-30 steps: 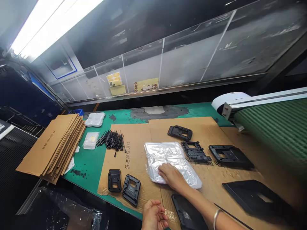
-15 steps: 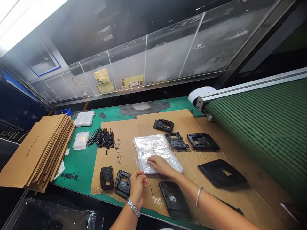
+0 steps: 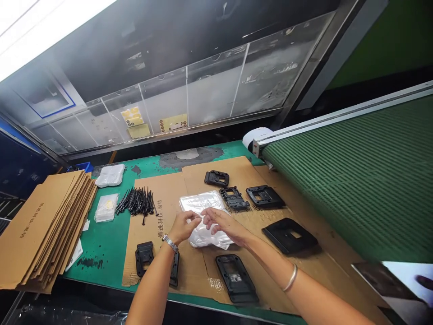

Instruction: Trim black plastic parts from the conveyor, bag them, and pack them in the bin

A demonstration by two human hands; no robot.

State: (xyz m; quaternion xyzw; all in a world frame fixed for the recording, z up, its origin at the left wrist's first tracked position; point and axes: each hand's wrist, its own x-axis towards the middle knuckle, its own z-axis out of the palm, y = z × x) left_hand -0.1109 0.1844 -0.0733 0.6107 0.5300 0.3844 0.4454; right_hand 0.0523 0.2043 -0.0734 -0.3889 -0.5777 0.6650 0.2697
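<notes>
My left hand [image 3: 185, 226] is closed in a pinch at the left side of a pile of clear plastic bags [image 3: 203, 201]. Close beside it, my right hand [image 3: 226, 224] hovers over the pile with its fingers curled. Thin clear film, seemingly a plastic bag [image 3: 206, 238], hangs between and below the fingers; its edges are hard to separate from the pile. A black plastic plate with a rectangular opening [image 3: 237, 280] lies just below the right hand. Two smaller black plastic parts, one of them the left housing [image 3: 145, 257], are partly hidden by my left forearm.
Several black parts, including a flat plate [image 3: 291, 237], lie on the cardboard [image 3: 189, 180] at right. Black cable ties [image 3: 138, 201] are heaped at left, near more bags [image 3: 106, 207] and stacked cardboard [image 3: 50, 225]. A green conveyor belt [image 3: 365, 180] borders the right side.
My right hand has risen off the bag pile. My left hand has moved up and in, so the two hands now nearly meet above it. The camera view has shifted slightly.
</notes>
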